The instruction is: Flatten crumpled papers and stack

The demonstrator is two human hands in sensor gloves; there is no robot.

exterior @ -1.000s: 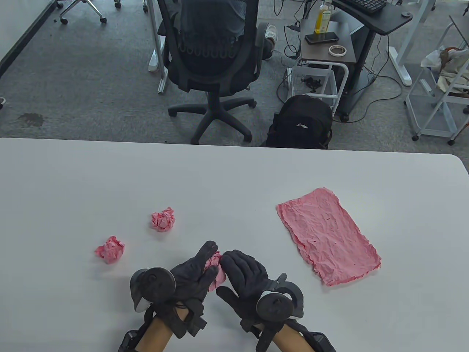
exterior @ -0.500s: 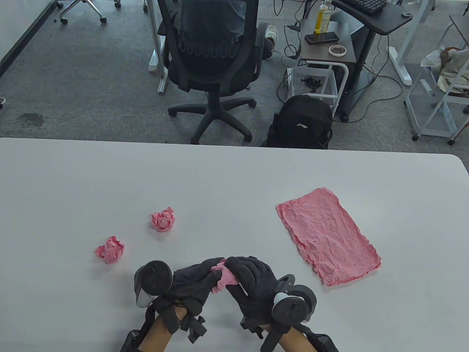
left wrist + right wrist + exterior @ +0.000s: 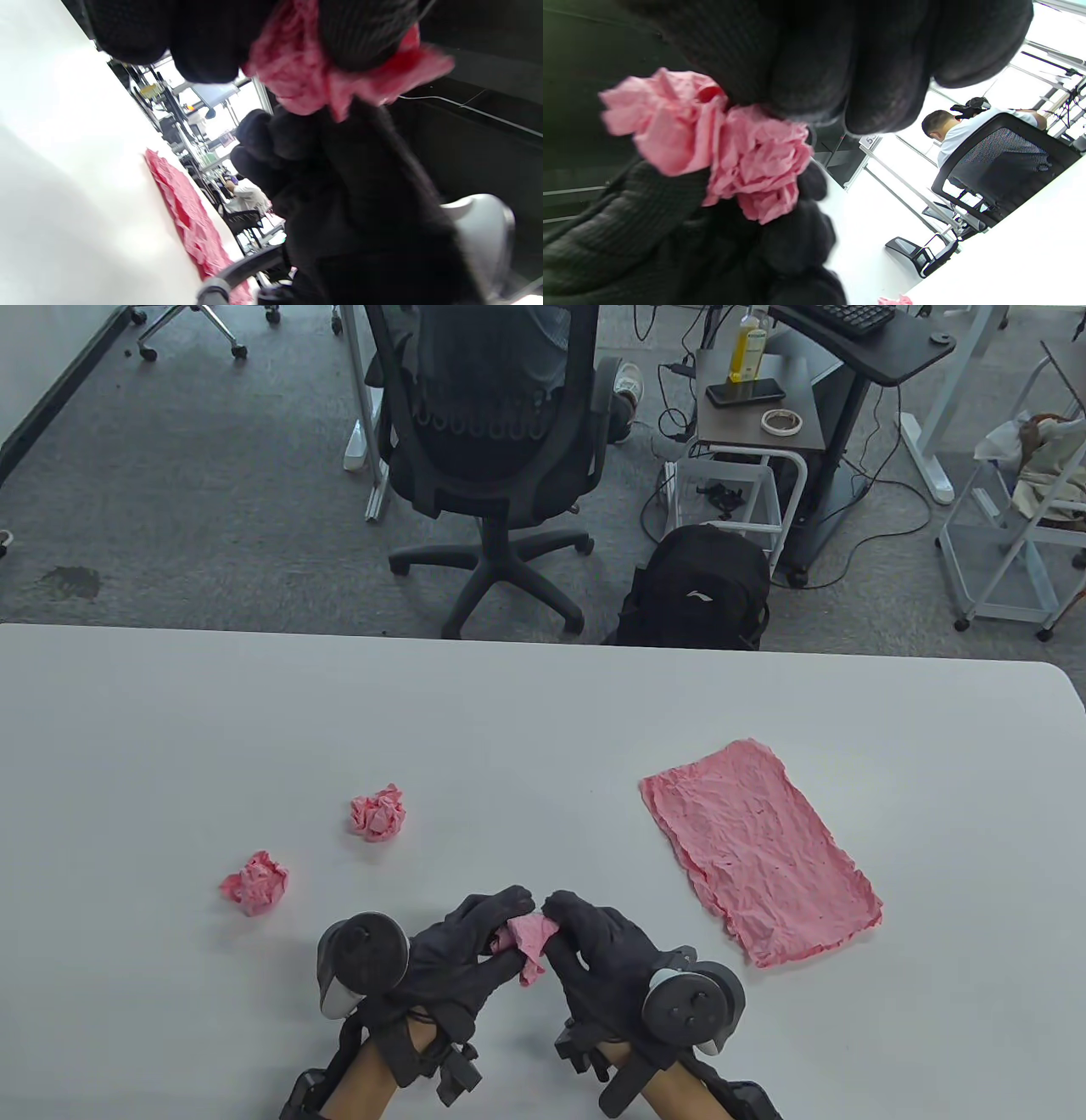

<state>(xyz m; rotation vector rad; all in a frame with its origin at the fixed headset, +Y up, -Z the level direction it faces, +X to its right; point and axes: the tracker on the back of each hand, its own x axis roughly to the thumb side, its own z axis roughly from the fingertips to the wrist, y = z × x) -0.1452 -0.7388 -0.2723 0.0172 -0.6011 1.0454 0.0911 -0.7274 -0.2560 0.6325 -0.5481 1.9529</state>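
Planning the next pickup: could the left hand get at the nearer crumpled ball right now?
Probably not yet. The path over the table to the ball looks free, but the left hand and right hand both pinch a paper.

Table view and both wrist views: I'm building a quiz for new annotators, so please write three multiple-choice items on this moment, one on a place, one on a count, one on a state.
1. Where does the flattened sheet lie?
A. right of both hands
B. left of both hands
C. under the hands

2. How many crumpled balls lie untouched on the table?
A. one
B. two
C. four

3. What state is the paper between the hands in?
A. flat on the table
B. torn in two
C. crumpled, pinched by both hands

Answers:
1 A, it lies to the right of the right hand.
2 B, the far ball and the near ball.
3 C, the left hand and right hand grip it with their fingers.
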